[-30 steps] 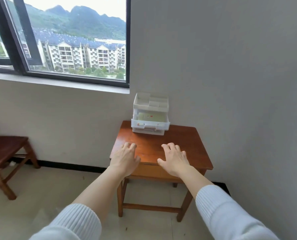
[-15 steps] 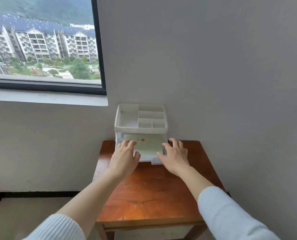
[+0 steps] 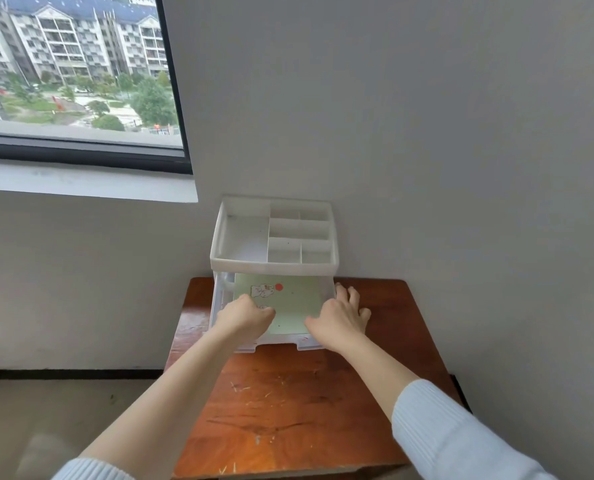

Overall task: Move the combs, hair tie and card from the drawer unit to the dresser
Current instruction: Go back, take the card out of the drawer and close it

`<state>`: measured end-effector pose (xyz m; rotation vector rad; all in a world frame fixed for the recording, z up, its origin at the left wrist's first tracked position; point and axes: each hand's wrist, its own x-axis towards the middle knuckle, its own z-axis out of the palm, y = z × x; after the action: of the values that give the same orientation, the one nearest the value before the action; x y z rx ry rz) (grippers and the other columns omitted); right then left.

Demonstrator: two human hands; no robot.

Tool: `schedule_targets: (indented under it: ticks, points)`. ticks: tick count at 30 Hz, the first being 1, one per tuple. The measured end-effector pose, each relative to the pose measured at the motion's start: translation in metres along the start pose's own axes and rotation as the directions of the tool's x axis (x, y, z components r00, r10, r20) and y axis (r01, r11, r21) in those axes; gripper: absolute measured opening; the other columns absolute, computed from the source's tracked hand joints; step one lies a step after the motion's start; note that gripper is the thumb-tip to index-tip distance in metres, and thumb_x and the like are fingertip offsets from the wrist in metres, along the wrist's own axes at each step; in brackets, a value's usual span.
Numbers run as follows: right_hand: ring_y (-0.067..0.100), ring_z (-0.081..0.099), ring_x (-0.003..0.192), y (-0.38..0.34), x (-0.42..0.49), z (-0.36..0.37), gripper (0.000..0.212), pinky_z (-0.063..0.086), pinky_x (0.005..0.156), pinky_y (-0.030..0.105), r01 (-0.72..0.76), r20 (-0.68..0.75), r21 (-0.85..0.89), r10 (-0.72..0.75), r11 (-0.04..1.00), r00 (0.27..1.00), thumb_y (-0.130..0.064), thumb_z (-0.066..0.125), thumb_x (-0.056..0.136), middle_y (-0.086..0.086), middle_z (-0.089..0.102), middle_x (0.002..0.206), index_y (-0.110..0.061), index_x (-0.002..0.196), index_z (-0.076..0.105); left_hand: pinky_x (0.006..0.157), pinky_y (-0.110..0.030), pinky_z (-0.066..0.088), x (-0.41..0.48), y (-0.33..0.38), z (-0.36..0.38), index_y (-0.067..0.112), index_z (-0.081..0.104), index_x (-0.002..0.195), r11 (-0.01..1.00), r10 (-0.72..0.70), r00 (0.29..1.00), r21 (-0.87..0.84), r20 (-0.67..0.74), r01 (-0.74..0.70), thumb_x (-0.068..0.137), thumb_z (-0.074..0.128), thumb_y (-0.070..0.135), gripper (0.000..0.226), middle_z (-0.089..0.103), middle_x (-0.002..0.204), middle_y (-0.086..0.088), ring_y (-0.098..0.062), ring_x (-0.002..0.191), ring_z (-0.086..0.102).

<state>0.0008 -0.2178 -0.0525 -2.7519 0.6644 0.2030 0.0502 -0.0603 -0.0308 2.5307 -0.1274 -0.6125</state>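
Reaching into the pulled-out drawer [image 3: 274, 342] of the drawer unit [image 3: 274, 268], the left hand [image 3: 245, 315] curls loosely on the green card [image 3: 290, 306] while the right hand [image 3: 338, 318], at its 3 o'clock edge, lies spread; nothing moved yet, combs and hair tie unseen.

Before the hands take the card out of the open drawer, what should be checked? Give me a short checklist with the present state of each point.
1. Drawer pulled out far enough to reach in: ok.
2. Green card in view and free on top: ok, it lies flat in the drawer.
3. Left hand placed on the card: ok, its fingers rest on the left part.
4. Right hand placed: ok, at the card's right edge.
5. Combs and hair tie found: cannot tell, none are in view; they may be under the card.
6. Free space on the wooden tabletop to put things: ok.
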Motion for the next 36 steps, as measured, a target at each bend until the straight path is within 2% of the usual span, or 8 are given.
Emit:
schedule_targets:
  ticks: [6,12,17,21,25,31,34,36]
  points:
    - [0.026,0.016,0.137,-0.005,0.003,0.004,0.057,0.029,0.104,0.050,-0.055,-0.007,0.146,0.056,0.988,0.998,-0.039,0.053,0.081,0.004,0.028,0.151,-0.005,0.126,0.053,0.048,-0.026,0.023,0.000,0.006,-0.011,0.013,0.040,0.063,0.976,-0.029,1.000,-0.215,0.007,0.030,0.082,0.049,0.023,0.023,0.038,0.056,0.000,-0.017,0.050,0.034]
    - [0.024,0.021,0.132,-0.003,0.004,0.001,0.056,0.031,0.099,0.046,-0.061,0.002,0.156,0.062,0.986,0.998,-0.039,0.051,0.081,0.003,0.033,0.145,-0.008,0.126,0.053,0.047,-0.025,0.019,-0.001,0.009,-0.015,0.013,0.054,0.080,0.925,-0.011,1.000,-0.379,-0.009,0.006,0.082,0.051,0.021,0.009,0.034,0.055,0.000,-0.016,0.047,0.025]
    - [0.025,0.020,0.134,-0.005,0.003,0.000,0.056,0.030,0.101,0.047,-0.042,-0.003,0.109,0.043,0.993,0.999,-0.042,0.049,0.082,0.005,0.034,0.144,-0.007,0.125,0.054,0.059,-0.028,0.039,-0.005,0.007,-0.017,0.006,0.063,0.095,0.943,0.013,0.999,-0.332,-0.036,-0.024,0.084,0.050,0.018,0.021,0.059,0.077,-0.007,-0.021,0.061,0.049]
    - [0.026,0.019,0.136,-0.008,0.002,0.000,0.055,0.029,0.103,0.048,-0.057,0.007,0.075,0.057,0.996,0.998,-0.041,0.048,0.083,0.007,0.033,0.145,-0.005,0.124,0.055,0.093,-0.042,0.049,-0.003,0.003,-0.019,0.011,0.059,0.107,0.971,0.005,0.991,-0.236,-0.135,-0.038,0.084,0.050,0.015,0.026,0.062,0.106,-0.007,-0.032,0.104,0.060]
    - [0.026,0.020,0.135,-0.009,0.001,0.000,0.054,0.029,0.102,0.048,-0.063,0.003,0.064,0.063,0.996,0.998,-0.041,0.047,0.083,0.008,0.034,0.144,-0.005,0.122,0.056,0.071,-0.033,0.049,0.001,-0.006,-0.023,0.014,0.055,0.115,0.986,0.010,0.971,-0.161,-0.239,-0.050,0.084,0.052,0.012,0.032,0.058,0.112,-0.008,-0.028,0.096,0.058]
    - [0.027,0.022,0.133,-0.005,0.000,-0.005,0.055,0.029,0.100,0.048,-0.060,-0.006,0.049,0.060,0.997,0.998,-0.043,0.041,0.085,0.009,0.038,0.141,-0.005,0.121,0.057,0.074,-0.048,0.060,0.008,-0.031,-0.031,0.015,0.046,0.124,0.727,-0.071,0.993,-0.687,-0.093,-0.012,0.080,0.066,0.001,0.050,0.056,0.113,-0.010,-0.032,0.088,0.068]
    - [0.027,0.028,0.128,-0.005,-0.001,-0.013,0.054,0.030,0.096,0.048,-0.069,-0.010,0.060,0.070,0.996,0.997,-0.041,0.037,0.087,0.011,0.042,0.137,-0.003,0.120,0.057,0.056,-0.035,0.062,0.006,-0.034,-0.043,0.003,0.036,0.137,0.594,-0.050,0.998,-0.803,0.025,0.050,0.081,0.066,-0.005,0.064,0.063,0.107,-0.016,-0.029,0.076,0.071]
    - [0.028,0.030,0.127,-0.006,0.000,-0.019,0.054,0.031,0.097,0.048,-0.087,0.016,0.087,0.086,0.992,0.996,-0.041,0.035,0.089,0.012,0.044,0.137,-0.002,0.119,0.057,0.055,-0.029,0.062,0.005,-0.036,-0.052,-0.009,0.045,0.127,0.564,-0.032,0.996,-0.821,0.084,0.087,0.081,0.066,-0.006,0.050,0.070,0.098,-0.021,-0.026,0.071,0.073]
